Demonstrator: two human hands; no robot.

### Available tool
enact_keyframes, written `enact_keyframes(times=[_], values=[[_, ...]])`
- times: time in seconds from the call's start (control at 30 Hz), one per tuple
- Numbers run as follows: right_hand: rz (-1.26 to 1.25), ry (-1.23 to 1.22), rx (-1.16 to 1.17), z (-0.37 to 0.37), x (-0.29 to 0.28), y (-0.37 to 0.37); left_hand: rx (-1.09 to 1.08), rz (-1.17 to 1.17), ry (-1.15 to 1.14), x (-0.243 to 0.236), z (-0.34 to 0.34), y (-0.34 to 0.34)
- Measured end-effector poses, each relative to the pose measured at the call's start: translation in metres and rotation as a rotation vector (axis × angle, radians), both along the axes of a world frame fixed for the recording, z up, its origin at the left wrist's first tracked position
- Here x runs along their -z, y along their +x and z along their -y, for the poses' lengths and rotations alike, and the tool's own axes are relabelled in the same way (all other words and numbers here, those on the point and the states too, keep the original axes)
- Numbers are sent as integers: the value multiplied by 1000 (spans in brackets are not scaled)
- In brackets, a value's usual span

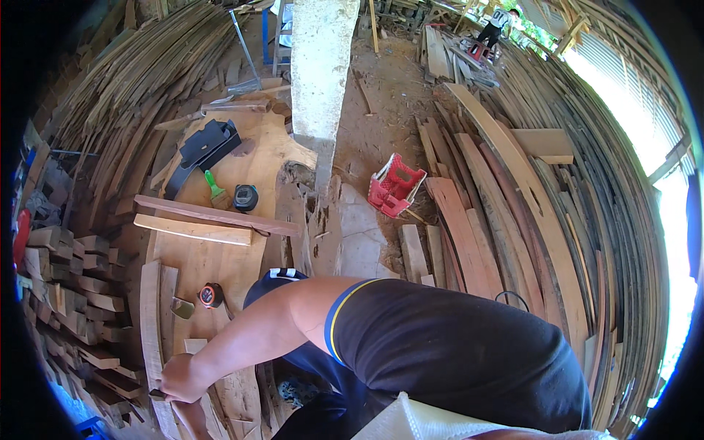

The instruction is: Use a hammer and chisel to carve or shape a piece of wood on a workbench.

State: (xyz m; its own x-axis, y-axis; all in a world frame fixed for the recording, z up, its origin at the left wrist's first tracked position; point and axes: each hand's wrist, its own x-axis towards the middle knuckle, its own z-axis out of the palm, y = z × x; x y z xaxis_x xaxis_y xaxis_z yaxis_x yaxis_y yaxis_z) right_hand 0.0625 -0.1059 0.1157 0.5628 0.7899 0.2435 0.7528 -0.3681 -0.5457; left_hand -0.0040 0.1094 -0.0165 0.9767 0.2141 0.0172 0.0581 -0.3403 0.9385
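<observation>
My right arm [257, 323], in a dark sleeve with blue and yellow trim, reaches across to the lower left. There my right hand [181, 378] is closed at a long pale board [152, 308], with a small dark object [157, 394] at its fingertips that I cannot name. Just below, part of my left hand or wrist [192, 419] shows; its fingers are hidden. Near the hands lie a red and black tape measure [211, 295] and a small flat rectangular object [182, 308]. Shorter wood pieces [238, 392] lie beside the board.
On the wooden slab [257, 158] are two narrow strips [192, 229], a dark tape measure [246, 197], a green-handled brush [215, 188] and a black case [209, 145]. A pale post [323, 66] stands behind. Stacked lumber [73, 293] lines both sides; a red plastic chair [396, 185] lies right.
</observation>
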Motion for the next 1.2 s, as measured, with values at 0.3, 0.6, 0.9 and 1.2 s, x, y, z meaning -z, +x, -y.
enact_keyframes(times=[0.3, 0.6, 0.9, 1.2], values=[[82, -85, 11, 16, 17, 11, 50, -374, -2, -31, 38, 16], [78, -159, -173, 3, 17, 23, 91, -123, 257, -24, 6, 7], [57, -61, -24, 22, 6, 19, 49, -279, 406, -98, 76, -5], [78, -146, 51, 13, -23, 7, -35, -187, 254, -79, 64, -10]])
